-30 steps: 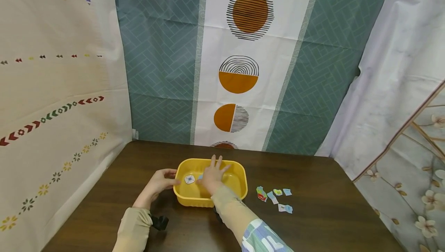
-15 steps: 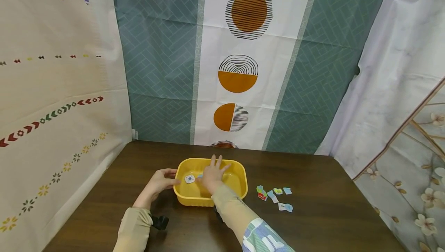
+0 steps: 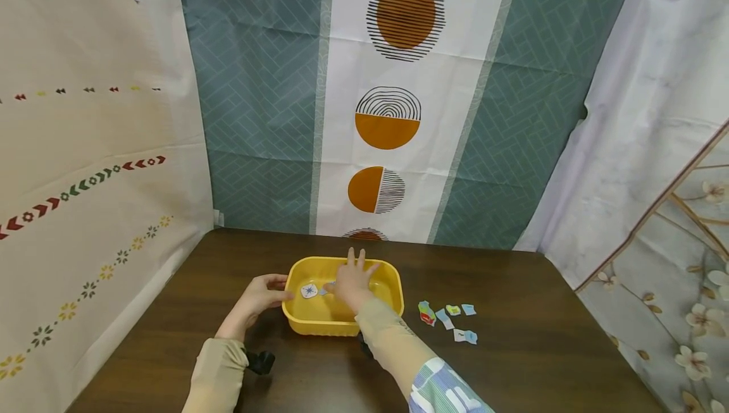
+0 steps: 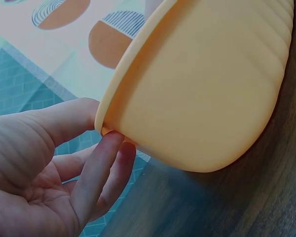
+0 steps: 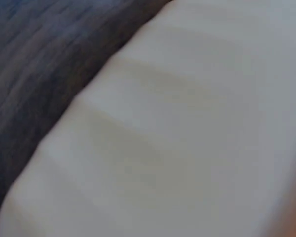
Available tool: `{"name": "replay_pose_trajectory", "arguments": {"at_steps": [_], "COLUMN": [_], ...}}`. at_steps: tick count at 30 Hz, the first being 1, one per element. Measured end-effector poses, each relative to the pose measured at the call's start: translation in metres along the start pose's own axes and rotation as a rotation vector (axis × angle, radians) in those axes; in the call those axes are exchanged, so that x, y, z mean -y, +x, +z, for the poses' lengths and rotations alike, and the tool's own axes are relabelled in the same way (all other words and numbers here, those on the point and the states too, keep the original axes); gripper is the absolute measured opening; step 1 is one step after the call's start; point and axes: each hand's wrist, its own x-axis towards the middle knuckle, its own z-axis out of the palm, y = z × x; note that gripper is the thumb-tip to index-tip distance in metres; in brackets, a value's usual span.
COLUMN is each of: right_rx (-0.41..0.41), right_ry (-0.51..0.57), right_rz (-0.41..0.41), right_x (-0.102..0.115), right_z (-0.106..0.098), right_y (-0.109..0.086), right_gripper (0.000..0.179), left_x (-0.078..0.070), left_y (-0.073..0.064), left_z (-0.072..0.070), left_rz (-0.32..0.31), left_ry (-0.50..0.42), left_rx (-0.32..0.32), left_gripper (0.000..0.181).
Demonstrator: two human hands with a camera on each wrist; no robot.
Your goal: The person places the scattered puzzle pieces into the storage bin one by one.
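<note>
A yellow plastic basin [image 3: 319, 329] stands on the dark table. My left hand [image 3: 259, 299] holds its left end; in the left wrist view the thumb and fingers meet at the basin's rim [image 4: 102, 111]. My right hand [image 3: 352, 283] is inside the basin with several fingers straight and spread. One fingertip of it points left, beside a small light blue puzzle piece [image 3: 322, 291] on the basin floor. A white piece with a dark star-like print [image 3: 309, 291] lies left of that. The right wrist view shows only the basin's ribbed outer wall [image 5: 153, 123], blurred, hiding the fingers.
Right of the basin lie several loose puzzle pieces: a green and red one [image 3: 426, 313], a yellow-green one [image 3: 452, 309] and light blue ones [image 3: 468, 309]. Patterned curtains [image 3: 262, 116] hang behind and beside the table [image 3: 512, 337].
My right hand has shifted slightly right inside the basin, and more of the light blue piece shows. The left hand keeps its hold on the basin's end.
</note>
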Motion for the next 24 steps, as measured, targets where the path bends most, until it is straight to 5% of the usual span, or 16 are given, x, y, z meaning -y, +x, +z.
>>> {"name": "replay_pose_trajectory", "arguments": {"at_steps": [12, 24], "right_rx": [-0.108, -0.194], "right_ry": [0.070, 0.159], "right_rz": [-0.019, 0.015], "right_x": [-0.022, -0.076], "right_z": [-0.037, -0.071], "right_y": [-0.009, -0.026], "right_gripper": [0.059, 0.059], "left_x": [0.003, 0.003], "left_y": [0.002, 0.001], "left_z": [0.000, -0.001], "left_rz": [0.020, 0.029], "left_ry": [0.000, 0.013], "left_rx": [0.013, 0.025], "left_gripper": [0.053, 0.055]}}
